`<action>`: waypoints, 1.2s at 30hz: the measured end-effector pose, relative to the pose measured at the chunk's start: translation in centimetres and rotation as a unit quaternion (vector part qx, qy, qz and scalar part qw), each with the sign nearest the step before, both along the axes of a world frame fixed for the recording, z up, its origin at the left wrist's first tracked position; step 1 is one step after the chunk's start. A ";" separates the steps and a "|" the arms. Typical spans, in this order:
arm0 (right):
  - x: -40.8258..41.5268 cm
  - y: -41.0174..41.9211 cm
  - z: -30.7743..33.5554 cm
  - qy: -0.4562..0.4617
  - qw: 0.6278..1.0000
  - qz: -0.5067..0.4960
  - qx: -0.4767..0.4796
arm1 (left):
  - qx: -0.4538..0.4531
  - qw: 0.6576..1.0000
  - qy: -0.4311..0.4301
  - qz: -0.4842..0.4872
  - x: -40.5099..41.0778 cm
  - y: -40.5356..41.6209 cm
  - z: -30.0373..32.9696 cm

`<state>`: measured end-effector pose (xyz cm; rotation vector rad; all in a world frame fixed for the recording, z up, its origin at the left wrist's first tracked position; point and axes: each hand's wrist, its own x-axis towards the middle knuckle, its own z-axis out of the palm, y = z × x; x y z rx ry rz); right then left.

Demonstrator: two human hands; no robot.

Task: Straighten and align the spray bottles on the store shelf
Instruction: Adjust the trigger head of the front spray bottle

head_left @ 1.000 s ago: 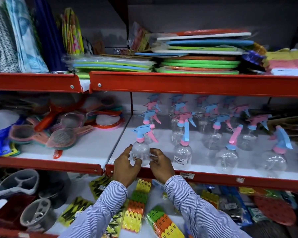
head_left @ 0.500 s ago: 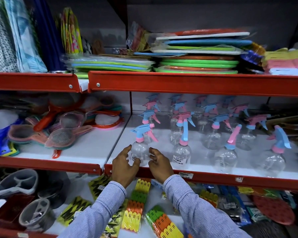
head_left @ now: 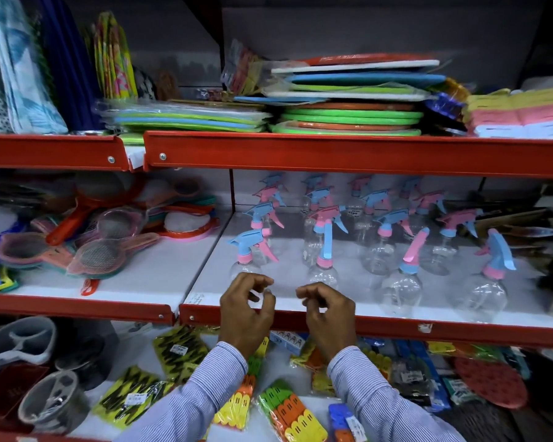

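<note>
Several clear spray bottles with pink and blue trigger heads stand in loose rows on the white shelf behind its red front lip. The front-left bottle stands upright with its nozzle pointing left. Its neighbour stands to the right, then a bottle with a pink head and one at the far right; their heads face different ways. My left hand hovers at the shelf lip just in front of the front-left bottle, fingers loosely curled around nothing. My right hand does the same between the first two bottles.
Mesh strainers lie on the shelf section to the left. Flat coloured mats are stacked on the shelf above. Below my arms lie packs of clothes pegs and grey divided containers.
Both hands have let go of the front-left bottle and pulled back towards the shelf lip, the fingers curling in. The right hand has shifted to the right.
</note>
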<state>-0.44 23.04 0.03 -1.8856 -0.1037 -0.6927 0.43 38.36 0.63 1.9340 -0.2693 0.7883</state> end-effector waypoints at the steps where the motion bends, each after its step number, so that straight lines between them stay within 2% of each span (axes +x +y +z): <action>1: -0.2 -0.8 0.0 -0.008 1.000 -0.020 0.012 | -0.009 1.000 0.013 -0.015 0.1 -0.9 0.0; 5: -0.1 -3.3 0.0 -0.033 0.990 -0.122 0.055 | -0.020 0.993 0.099 -0.067 0.7 -3.8 -0.1; 7: 0.8 -4.3 -0.2 -0.007 0.989 -0.142 0.051 | -0.019 0.987 0.137 -0.084 1.2 -4.9 -0.2; 12: 2.9 -5.4 -0.3 0.158 0.987 -0.004 0.002 | -0.008 0.975 0.202 -0.095 1.7 -6.8 -0.3; 18: 2.4 -6.0 0.1 0.166 0.986 0.024 0.019 | -0.004 0.975 0.204 -0.088 1.9 -7.3 -0.5; 26: 2.0 -6.4 -0.2 0.142 0.990 -0.015 0.015 | 0.042 0.973 0.211 -0.087 2.6 -7.7 -0.1; 30: 2.2 -6.4 -0.1 0.173 0.984 0.024 0.010 | -0.011 0.985 0.170 -0.042 1.8 -7.9 -0.5; 36: 1.8 -6.4 0.3 0.173 0.985 0.019 0.012 | -0.035 0.985 0.156 -0.068 1.6 -8.2 -0.8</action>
